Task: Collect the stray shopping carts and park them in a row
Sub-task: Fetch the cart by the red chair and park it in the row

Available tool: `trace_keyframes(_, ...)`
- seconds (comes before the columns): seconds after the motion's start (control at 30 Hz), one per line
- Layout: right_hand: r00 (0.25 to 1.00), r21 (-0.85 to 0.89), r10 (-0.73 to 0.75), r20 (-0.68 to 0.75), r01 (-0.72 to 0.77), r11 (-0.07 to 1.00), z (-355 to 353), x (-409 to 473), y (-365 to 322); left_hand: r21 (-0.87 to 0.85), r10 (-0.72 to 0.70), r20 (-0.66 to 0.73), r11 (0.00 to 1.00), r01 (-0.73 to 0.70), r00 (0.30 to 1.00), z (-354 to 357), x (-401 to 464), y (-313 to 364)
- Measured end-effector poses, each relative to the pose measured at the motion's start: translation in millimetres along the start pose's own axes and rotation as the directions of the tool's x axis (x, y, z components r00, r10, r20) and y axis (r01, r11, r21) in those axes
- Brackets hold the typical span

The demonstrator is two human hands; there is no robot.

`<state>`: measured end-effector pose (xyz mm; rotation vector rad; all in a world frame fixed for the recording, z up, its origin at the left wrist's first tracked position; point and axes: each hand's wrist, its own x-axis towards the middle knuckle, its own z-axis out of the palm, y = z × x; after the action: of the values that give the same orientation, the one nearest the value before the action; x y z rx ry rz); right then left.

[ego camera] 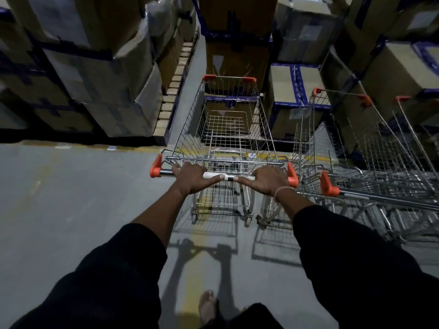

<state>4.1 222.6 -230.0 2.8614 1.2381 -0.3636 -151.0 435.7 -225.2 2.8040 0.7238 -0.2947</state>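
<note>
Both sets of fingers (177, 167) wrapped over the push bar (228, 176) — left hand (192, 178) left of centre, right hand (269, 180) toward the right end, thumbs lying along the bar. Shopping cart (228, 124) sits dead ahead on the grey floor (71, 198), basket empty, nose at stacked cardboard boxes (235, 53). Just right of it — parked carts (370, 148), nested, orange corner caps. Yellow floor line (197, 281) runs under the near wheels.
</note>
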Motion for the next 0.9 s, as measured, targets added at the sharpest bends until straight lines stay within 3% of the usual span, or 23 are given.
trace_keyframes(0.23, 1.000, -0.003, 0.009, 0.018, -0.009, 1.000, -0.4, -29.9, -13.1, 0.009, -0.005, 0.064, 1.000, 0.005, 0.998, -1.4, -30.7, 1.9)
trace_keyframes(0.9, 0.997, 0.041, -0.013, 0.072, 0.010, 0.999, -5.0, -51.5, 3.7, 0.017, 0.008, -0.013, 1.000, -0.008, 1.000, 18.3, -41.8, 19.9)
